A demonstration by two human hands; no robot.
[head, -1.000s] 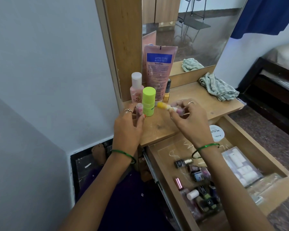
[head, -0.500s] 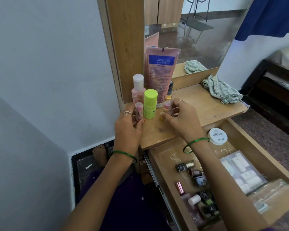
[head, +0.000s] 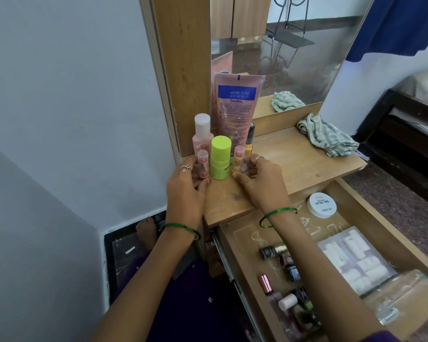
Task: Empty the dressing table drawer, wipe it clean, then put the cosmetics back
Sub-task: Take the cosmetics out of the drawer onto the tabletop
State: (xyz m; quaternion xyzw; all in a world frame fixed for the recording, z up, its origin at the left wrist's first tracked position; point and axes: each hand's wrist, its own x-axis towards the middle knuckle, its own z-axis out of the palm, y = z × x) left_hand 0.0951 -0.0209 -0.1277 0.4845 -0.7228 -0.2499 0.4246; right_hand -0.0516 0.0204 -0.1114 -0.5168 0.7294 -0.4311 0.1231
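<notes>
The dressing table drawer is pulled out at lower right and holds several nail polish bottles, a pink lipstick, a white jar and a clear plastic box. On the table top stand a Vaseline tube, a pink bottle, a green stick and a yellow bottle. My left hand grips a small pink lip balm, upright left of the green stick. My right hand holds a yellow lip balm upright to its right.
A crumpled checked cloth lies at the back right of the table top, below the mirror. A grey wall closes in the left side. A dark bed frame stands to the right. My foot is on the floor below.
My right hand turned the yellow lip balm from lying sideways in the fingers to standing upright beside the green stick. My left hand stayed on the pink lip balm.
</notes>
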